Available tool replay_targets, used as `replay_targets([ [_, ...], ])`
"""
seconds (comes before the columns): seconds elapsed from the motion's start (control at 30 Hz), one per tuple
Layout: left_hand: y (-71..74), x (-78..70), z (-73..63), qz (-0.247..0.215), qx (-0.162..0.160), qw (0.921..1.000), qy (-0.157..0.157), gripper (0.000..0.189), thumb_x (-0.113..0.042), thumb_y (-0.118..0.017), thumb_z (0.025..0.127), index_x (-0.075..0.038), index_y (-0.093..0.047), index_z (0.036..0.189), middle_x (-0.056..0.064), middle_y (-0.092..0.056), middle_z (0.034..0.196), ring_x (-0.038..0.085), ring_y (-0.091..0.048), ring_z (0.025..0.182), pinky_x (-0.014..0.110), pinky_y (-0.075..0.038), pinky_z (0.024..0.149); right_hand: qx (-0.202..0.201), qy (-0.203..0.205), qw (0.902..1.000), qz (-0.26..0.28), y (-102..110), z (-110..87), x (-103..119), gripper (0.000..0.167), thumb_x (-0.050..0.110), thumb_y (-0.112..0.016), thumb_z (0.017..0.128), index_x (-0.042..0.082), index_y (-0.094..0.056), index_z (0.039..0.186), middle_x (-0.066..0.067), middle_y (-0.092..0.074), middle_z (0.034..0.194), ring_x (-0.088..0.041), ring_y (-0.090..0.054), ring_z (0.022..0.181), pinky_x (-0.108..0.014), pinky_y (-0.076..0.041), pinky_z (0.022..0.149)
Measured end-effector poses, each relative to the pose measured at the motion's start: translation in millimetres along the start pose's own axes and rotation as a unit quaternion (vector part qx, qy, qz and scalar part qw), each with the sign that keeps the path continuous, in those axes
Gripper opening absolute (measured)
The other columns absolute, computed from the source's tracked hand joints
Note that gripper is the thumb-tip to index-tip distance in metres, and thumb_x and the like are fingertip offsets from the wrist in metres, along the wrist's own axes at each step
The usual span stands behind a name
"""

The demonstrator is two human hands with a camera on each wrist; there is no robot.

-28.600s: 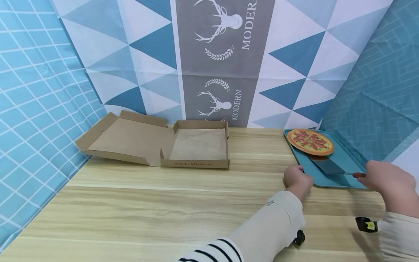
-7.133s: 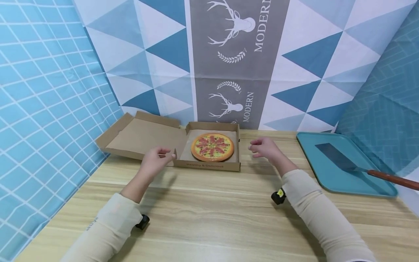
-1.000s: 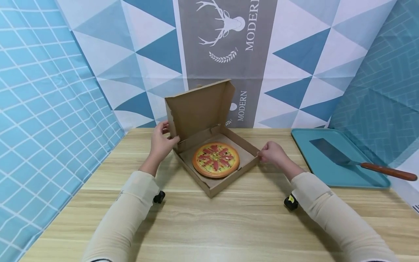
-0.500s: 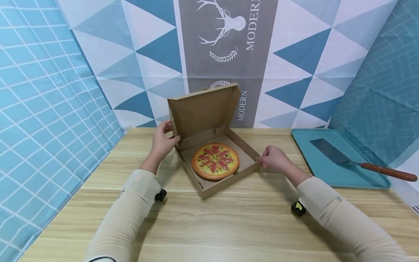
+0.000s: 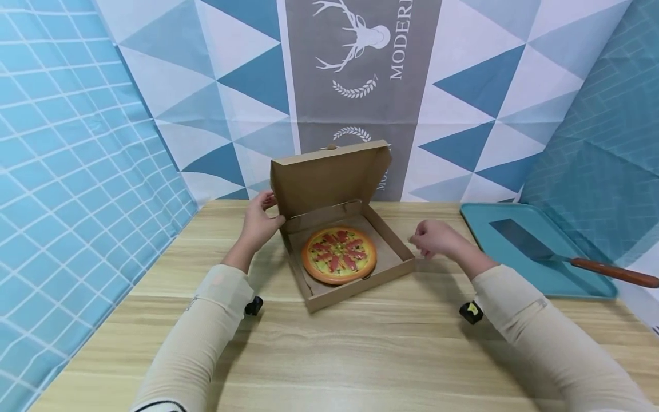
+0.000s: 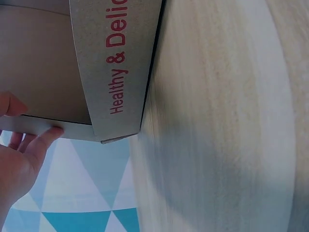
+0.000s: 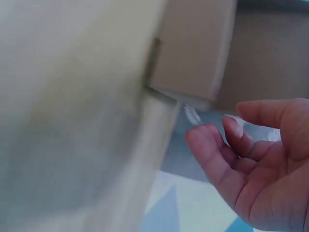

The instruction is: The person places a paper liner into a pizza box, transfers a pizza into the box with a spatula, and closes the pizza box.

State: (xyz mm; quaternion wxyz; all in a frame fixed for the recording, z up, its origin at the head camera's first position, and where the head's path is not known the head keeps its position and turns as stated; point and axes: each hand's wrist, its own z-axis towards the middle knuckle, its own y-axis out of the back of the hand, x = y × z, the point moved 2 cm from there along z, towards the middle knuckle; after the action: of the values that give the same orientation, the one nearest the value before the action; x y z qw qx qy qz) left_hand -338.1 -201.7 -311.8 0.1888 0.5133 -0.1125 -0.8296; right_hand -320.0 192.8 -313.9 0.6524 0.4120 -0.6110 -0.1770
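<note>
A cardboard pizza box [image 5: 355,289] stands turned at an angle on the table, its lid [image 5: 329,177] raised at the back. Inside, on the paper liner, lies a round pizza [image 5: 338,254] with red toppings. My left hand [image 5: 259,224] pinches the box's left side near the hinge; in the left wrist view the thumb is over the inner side of the edge and the fingers [image 6: 46,140] outside it. Just off the box's right corner, my right hand [image 5: 437,237] hovers with loosely curved fingers, holding nothing. A gap shows between that hand and the box wall [image 7: 190,53].
To the right lies a blue-green tray [image 5: 561,289] with a pizza turner [image 5: 520,237] on it, its wooden handle [image 5: 612,272] jutting past the tray's right rim. Patterned wall covering [image 5: 216,143] rises behind the wood-grain table [image 5: 329,355].
The pizza went from the tray into the box long before. Over the last second the box turned clockwise, its near corner swinging left. My right hand let go of the right corner.
</note>
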Motion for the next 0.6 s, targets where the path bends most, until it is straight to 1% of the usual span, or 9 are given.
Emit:
replay_targets([
  [0.07,-0.2,0.5,0.9,-0.001,0.003,1.0000,-0.001,0.052,0.013,-0.062,0.081,0.002,-0.050,0.130,0.021,-0.052,0.127,0.036,-0.048,0.125,0.051,-0.052,0.089,-0.020,0.005,0.9970,0.075,10,11.1,3,0.022,0.011,-0.048,0.102,-0.009,-0.054,0.099,-0.018,-0.058,0.090,-0.018,-0.060,0.071,-0.034,-0.057,0.072],
  [0.1,-0.5,0.9,1.5,0.000,0.003,1.0000,-0.001,0.052,0.013,-0.062,0.080,0.002,-0.050,0.129,0.021,-0.052,0.128,0.036,-0.049,0.125,0.051,-0.052,0.089,-0.035,0.011,0.9908,0.130,15,16.9,5,0.023,0.012,-0.046,0.103,-0.010,-0.052,0.104,-0.016,-0.058,0.093,-0.016,-0.061,0.073,-0.033,-0.057,0.075],
  [0.13,-0.7,0.9,2.0,0.003,0.002,1.0000,-0.001,0.051,0.013,-0.063,0.080,0.002,-0.051,0.129,0.020,-0.052,0.128,0.036,-0.050,0.125,0.050,-0.052,0.089,-0.053,0.022,0.9807,0.187,19,22.6,8,0.026,0.013,-0.045,0.104,-0.012,-0.050,0.111,-0.014,-0.058,0.096,-0.013,-0.062,0.075,-0.032,-0.056,0.080],
  [0.2,-1.0,0.3,2.8,0.011,0.002,0.9999,0.001,0.051,0.012,-0.063,0.080,0.001,-0.051,0.128,0.019,-0.052,0.129,0.036,-0.051,0.124,0.050,-0.051,0.090,-0.088,0.044,0.9482,0.302,26,33.5,15,0.032,0.016,-0.042,0.105,-0.012,-0.045,0.121,-0.012,-0.057,0.104,-0.010,-0.062,0.081,-0.032,-0.053,0.089],
  [0.27,-1.1,-1.0,2.9,0.021,0.002,0.9998,0.005,0.052,0.012,-0.064,0.080,0.001,-0.050,0.129,0.019,-0.051,0.132,0.036,-0.052,0.124,0.049,-0.050,0.092,-0.109,0.062,0.9114,0.392,30,42.9,22,0.042,0.024,-0.041,0.106,-0.011,-0.040,0.131,-0.011,-0.055,0.112,-0.009,-0.061,0.089,-0.035,-0.046,0.100],
  [0.33,-1.4,-3.5,1.9,0.031,0.005,0.9995,0.007,0.053,0.011,-0.064,0.080,0.001,-0.050,0.130,0.019,-0.051,0.132,0.036,-0.052,0.124,0.049,-0.049,0.094,-0.110,0.067,0.8909,0.436,31,51.2,28,0.050,0.030,-0.036,0.107,-0.008,-0.035,0.140,-0.015,-0.051,0.125,-0.015,-0.058,0.102,-0.038,-0.038,0.108],
  [0.4,-1.9,-6.1,-0.2,0.036,0.006,0.9993,0.008,0.052,0.011,-0.064,0.081,0.001,-0.051,0.130,0.019,-0.052,0.132,0.037,-0.052,0.124,0.049,-0.049,0.095,-0.093,0.065,0.8811,0.459,29,58.5,34,0.058,0.037,-0.031,0.107,-0.005,-0.028,0.148,-0.022,-0.039,0.143,-0.025,-0.051,0.119,-0.039,-0.031,0.112],
  [0.47,-2.6,-8.3,-3.1,0.038,0.002,0.9992,0.011,0.051,0.011,-0.066,0.081,0.001,-0.052,0.130,0.019,-0.053,0.131,0.037,-0.053,0.123,0.049,-0.048,0.096,-0.077,0.064,0.8757,0.472,25,63.9,40,0.062,0.040,-0.026,0.107,-0.003,-0.021,0.151,-0.024,-0.028,0.152,-0.033,-0.040,0.132,-0.041,-0.026,0.114],
  [0.6,-3.1,-12.3,-9.7,0.029,-0.012,0.9989,0.036,0.055,0.010,-0.067,0.082,-0.001,-0.052,0.134,0.020,-0.051,0.134,0.037,-0.055,0.121,0.048,-0.050,0.094,-0.065,0.069,0.8675,0.488,15,71.2,51,0.062,0.039,-0.022,0.107,-0.005,-0.015,0.150,-0.028,-0.023,0.154,-0.041,-0.028,0.140,-0.044,-0.025,0.115],
])
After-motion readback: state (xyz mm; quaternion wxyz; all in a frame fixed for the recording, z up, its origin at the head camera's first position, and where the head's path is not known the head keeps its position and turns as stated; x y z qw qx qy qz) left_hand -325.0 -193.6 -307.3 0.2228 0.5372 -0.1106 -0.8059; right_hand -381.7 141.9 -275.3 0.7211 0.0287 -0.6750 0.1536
